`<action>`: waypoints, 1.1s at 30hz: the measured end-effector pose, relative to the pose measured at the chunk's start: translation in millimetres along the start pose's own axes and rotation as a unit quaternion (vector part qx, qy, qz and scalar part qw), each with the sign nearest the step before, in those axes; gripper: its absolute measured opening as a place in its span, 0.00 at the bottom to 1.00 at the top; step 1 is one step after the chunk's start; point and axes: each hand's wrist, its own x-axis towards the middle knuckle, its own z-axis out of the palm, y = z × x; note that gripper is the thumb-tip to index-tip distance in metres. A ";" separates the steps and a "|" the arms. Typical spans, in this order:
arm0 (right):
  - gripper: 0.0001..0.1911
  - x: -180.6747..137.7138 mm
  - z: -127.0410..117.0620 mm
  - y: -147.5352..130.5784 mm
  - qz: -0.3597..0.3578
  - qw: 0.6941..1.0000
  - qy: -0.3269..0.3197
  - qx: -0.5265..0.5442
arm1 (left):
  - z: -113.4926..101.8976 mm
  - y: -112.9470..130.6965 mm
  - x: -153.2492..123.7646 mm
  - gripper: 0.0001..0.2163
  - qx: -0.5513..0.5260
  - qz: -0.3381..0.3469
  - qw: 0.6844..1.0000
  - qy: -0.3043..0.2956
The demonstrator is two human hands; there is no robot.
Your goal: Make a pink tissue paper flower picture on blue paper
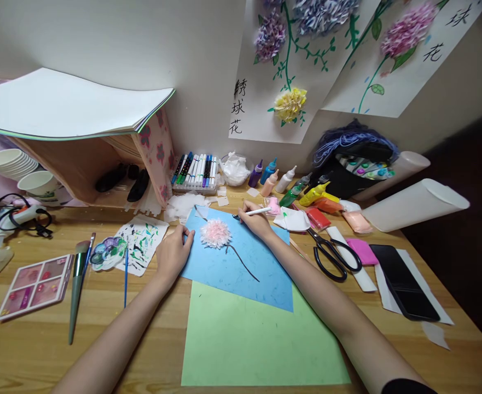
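Note:
A sheet of blue paper (271, 290) lies at an angle over a green sheet (261, 345). On the blue paper sits a fluffy pink-and-white paper flower (216, 233), with a dark curved stem line (244, 264) running down to its right and a short dark line above it. My right hand (254, 220) grips a white marker (262, 210), its dark tip at the paper to the upper right of the flower. At the paper's left edge, my left hand (177, 249) rests with its thumb apart from the fingers, touching the sheet and holding nothing.
Black-handled scissors (335, 257), a phone (405, 282) and clay packets stand right. Paint bottles (285, 179) and a marker box (195, 172) line the wall. Brushes (76, 290), a paint-stained tissue (142, 243) and a palette (35, 287) lie left. Flower pictures hang above.

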 end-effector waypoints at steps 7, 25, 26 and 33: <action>0.13 -0.2 0.2 3.9 0.011 0.998 0.004 0.061 | 1.2 -0.2 0.8 0.11 -0.001 -0.003 1.000 0.004; 0.12 0.9 0.5 2.6 0.008 1.000 0.019 0.013 | 3.7 -2.0 1.1 0.10 0.003 0.009 1.000 0.021; 0.12 1.0 0.6 3.1 0.007 1.000 0.021 0.009 | 3.7 -1.9 0.9 0.10 0.004 0.009 1.000 0.021; 0.12 -2.0 -0.5 5.2 0.003 0.999 0.048 -0.017 | 5.1 -2.0 0.8 0.11 0.008 0.011 1.000 0.025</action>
